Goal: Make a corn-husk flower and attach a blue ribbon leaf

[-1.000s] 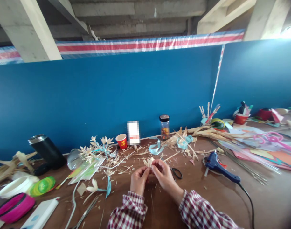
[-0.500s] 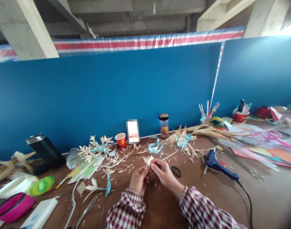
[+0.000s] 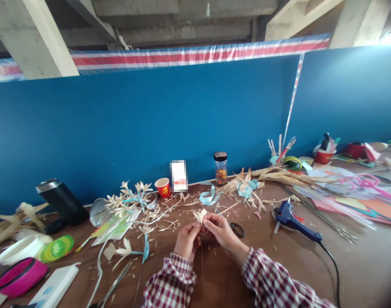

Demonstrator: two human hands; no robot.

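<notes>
A small cream flower (image 3: 200, 215), its petals like dried husk, is pinched between my two hands above the brown table. My left hand (image 3: 187, 240) grips its base from below, fingers closed. The fingertips of my right hand (image 3: 223, 231) are closed on its right side at the petals. A thin stem or wire hangs down under the flower between my wrists. Just right of my right hand lie the black handles of scissors (image 3: 237, 229), with the blades hidden. Pale scraps are scattered around both hands.
A blue glue gun (image 3: 291, 222) with a black cord lies to the right. Finished-looking husk flowers (image 3: 127, 197), a red paper cup (image 3: 163, 188) and a lidded jar (image 3: 220, 169) stand behind. Metal scissors or tweezers (image 3: 116, 282) and a dark flask (image 3: 62, 203) are at left.
Both hands stay almost in place on the flower. Its petals look turned slightly and spread a little more to the left under my fingers.
</notes>
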